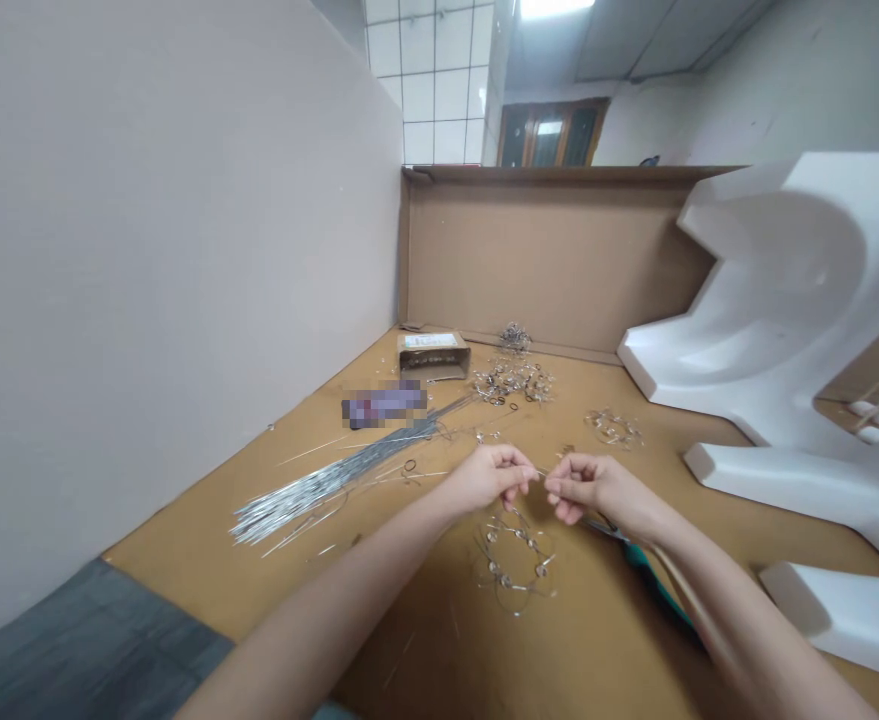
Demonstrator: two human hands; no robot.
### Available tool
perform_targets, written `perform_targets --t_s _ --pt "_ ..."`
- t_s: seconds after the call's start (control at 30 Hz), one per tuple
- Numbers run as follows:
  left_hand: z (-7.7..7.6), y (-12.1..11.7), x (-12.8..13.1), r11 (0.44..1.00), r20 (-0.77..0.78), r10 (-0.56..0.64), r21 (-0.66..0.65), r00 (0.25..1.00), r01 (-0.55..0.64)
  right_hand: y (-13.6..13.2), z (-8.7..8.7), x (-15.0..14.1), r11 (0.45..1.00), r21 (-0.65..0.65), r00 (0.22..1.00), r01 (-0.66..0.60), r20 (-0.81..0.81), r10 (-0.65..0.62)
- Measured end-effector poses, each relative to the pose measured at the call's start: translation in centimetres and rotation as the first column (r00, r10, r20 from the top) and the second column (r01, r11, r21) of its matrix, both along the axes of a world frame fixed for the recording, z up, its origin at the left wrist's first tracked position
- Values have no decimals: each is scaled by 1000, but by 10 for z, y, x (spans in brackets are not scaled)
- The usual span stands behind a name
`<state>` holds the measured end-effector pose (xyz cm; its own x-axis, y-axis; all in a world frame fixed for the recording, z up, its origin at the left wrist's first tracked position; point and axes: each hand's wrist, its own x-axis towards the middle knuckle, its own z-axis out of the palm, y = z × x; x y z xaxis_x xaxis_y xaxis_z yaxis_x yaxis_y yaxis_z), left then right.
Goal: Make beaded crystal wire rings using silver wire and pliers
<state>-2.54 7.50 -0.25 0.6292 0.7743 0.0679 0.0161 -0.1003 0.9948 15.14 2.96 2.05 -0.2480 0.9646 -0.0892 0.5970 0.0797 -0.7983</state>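
Above the table my left hand (495, 475) is closed in a pinch, and my right hand (585, 487) pinches close beside it. A short bit of thin wire (542, 475) shows between the fingertips of both hands. Just below them lies a ring of bent wire (493, 567) with clear beads along it and loose wire ends sticking out. Under my right wrist and forearm is a green-handled tool (653, 583) with a metal head, partly hidden. Left of my left hand rests a bundle of straight silvery wires (308, 498), with a few strands apart from it.
A small open cardboard box (434, 358) stands at the back, beside a pile of beaded wire pieces (514, 382). Another beaded wire ring (614, 428) lies to the right. White foam packing (731, 340) borders the right side, a cardboard panel (544, 260) the back, a wall (184, 250) the left.
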Motion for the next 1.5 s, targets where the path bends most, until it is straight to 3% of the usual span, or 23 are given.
perform_targets --t_s 0.1,0.17,0.3,0.47,0.73,0.9,0.97,1.0,1.07,1.13,1.2,1.3,1.5 --pt "-4 -4 0 994 133 -13 -105 991 27 -9 -8 0 987 -154 907 54 -406 -113" --pt "-6 -6 1 988 152 -20 -150 988 43 -12 -12 -1 979 -190 861 74 -483 -159" --pt "-8 -9 2 981 131 -39 -183 991 63 -16 -13 0 984 -148 901 101 -406 -153" --pt "-7 -12 6 990 116 -10 -139 993 27 -20 -11 2 991 -126 932 47 -351 -89" --pt "-10 -12 5 994 -28 -20 -105 999 17 -17 -24 -6 986 -90 945 141 -285 -162" --pt "-9 -12 3 998 -138 39 -35 990 -45 -18 -17 1 982 -56 970 181 -158 -188" --pt "-9 -10 2 996 -150 45 -66 988 -55 -25 -11 15 974 14 973 228 -24 -228" --pt "-9 -9 1 995 -144 44 -84 989 -57 -31 -9 24 966 99 956 238 151 -250" --pt "-9 -6 -1 993 -119 37 -110 992 -51 -43 -9 44 953 215 819 212 493 -293" --pt "-9 -5 -1 991 -91 21 -131 996 -33 -57 -16 62 959 229 689 167 668 -280" --pt "-8 -6 -1 990 -71 6 -144 997 -16 -69 -26 73 968 211 629 134 737 -248" --pt "-6 -8 -2 990 -74 -17 -144 997 6 -76 -38 79 968 245 596 57 769 -230" --pt "-1 -10 -8 976 22 -174 -128 984 175 -72 -35 71 955 290 475 -64 850 -226"
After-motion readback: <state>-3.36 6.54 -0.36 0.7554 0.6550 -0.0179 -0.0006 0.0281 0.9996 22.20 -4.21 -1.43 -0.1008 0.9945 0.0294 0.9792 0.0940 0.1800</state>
